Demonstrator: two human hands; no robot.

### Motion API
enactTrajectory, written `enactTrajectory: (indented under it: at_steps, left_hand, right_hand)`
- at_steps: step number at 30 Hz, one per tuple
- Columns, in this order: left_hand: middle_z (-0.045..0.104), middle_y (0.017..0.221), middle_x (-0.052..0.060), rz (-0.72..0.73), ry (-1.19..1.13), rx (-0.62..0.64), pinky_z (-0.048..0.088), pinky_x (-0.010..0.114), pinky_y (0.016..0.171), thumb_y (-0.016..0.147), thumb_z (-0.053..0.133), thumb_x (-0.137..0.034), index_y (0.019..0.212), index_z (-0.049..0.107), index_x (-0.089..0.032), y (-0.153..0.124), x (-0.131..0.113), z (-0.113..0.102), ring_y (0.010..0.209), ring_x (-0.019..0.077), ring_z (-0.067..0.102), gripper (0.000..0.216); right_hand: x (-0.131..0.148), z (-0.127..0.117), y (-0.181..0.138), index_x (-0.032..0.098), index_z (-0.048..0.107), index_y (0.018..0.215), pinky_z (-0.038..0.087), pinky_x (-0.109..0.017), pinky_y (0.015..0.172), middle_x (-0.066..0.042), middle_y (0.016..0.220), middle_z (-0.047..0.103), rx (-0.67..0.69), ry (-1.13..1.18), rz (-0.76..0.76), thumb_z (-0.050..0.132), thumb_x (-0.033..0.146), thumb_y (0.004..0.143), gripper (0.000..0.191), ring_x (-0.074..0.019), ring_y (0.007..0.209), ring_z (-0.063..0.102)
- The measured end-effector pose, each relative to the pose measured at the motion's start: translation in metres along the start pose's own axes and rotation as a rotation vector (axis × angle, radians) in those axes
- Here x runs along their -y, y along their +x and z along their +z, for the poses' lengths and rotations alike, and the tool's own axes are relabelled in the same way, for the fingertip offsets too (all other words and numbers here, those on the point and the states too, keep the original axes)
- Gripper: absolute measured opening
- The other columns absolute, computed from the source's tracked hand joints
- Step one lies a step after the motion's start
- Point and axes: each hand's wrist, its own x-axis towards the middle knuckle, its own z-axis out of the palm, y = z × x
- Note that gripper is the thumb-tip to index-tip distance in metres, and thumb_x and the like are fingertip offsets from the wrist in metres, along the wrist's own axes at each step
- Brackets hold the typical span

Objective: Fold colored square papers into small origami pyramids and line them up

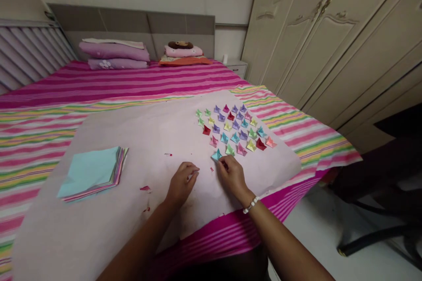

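Blue folded paper piece (216, 155) on a pale sheet (158, 123), right of centre, at the near edge of a cluster of small colourful folded papers (236, 125). The right hand (232, 174) touches its right side, thumb and fingertips drawn together in a pinch. To the left, the left hand (183, 181) curls loosely, a small gap inside the thumb, nothing visible in it. Farther left lies a stack of square paper (92, 169).

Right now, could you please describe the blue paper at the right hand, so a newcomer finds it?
On the bed, find the pale sheet, then the folded papers on its right. At their near edge is the blue paper; unlike its green neighbour, it meets the right hand.
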Motion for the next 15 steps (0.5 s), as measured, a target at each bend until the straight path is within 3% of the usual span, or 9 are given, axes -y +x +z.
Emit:
enactTrajectory:
  at_steps: [10, 13, 15]
  left_hand:
    - [0.059, 0.096, 0.004, -0.033, 0.025, -0.087, 0.053, 0.023, 0.060, 0.086, 0.052, -0.021, 0.084, 0.066, -0.022, -0.028, 0.010, -0.016, 0.078, 0.0132, 0.062, 0.014]
    - [0.061, 0.096, 0.004, -0.024, 0.054, -0.119, 0.054, 0.023, 0.060, 0.085, 0.053, -0.020, 0.085, 0.067, -0.022, -0.036, 0.012, -0.025, 0.079, 0.0140, 0.063, 0.014]
    - [0.062, 0.095, 0.004, -0.016, 0.097, -0.157, 0.055, 0.027, 0.067, 0.086, 0.053, -0.020, 0.087, 0.067, -0.023, -0.043, 0.014, -0.033, 0.083, 0.0156, 0.064, 0.014]
  right_hand:
    - [-0.014, 0.001, 0.009, 0.021, 0.057, 0.080, 0.041, -0.028, 0.059, -0.003, 0.073, 0.058, -0.036, -0.043, 0.008, 0.048, 0.017, 0.086, 0.011, -0.0180, 0.066, 0.054]
    - [-0.013, 0.000, 0.006, 0.019, 0.059, 0.089, 0.042, -0.029, 0.058, -0.003, 0.076, 0.058, -0.055, -0.062, 0.012, 0.056, 0.023, 0.083, 0.007, -0.0185, 0.065, 0.053]
    - [-0.008, 0.002, 0.002, 0.017, 0.059, 0.098, 0.042, -0.030, 0.058, -0.004, 0.078, 0.057, -0.099, -0.091, 0.010, 0.060, 0.028, 0.083, 0.019, -0.0188, 0.065, 0.053]
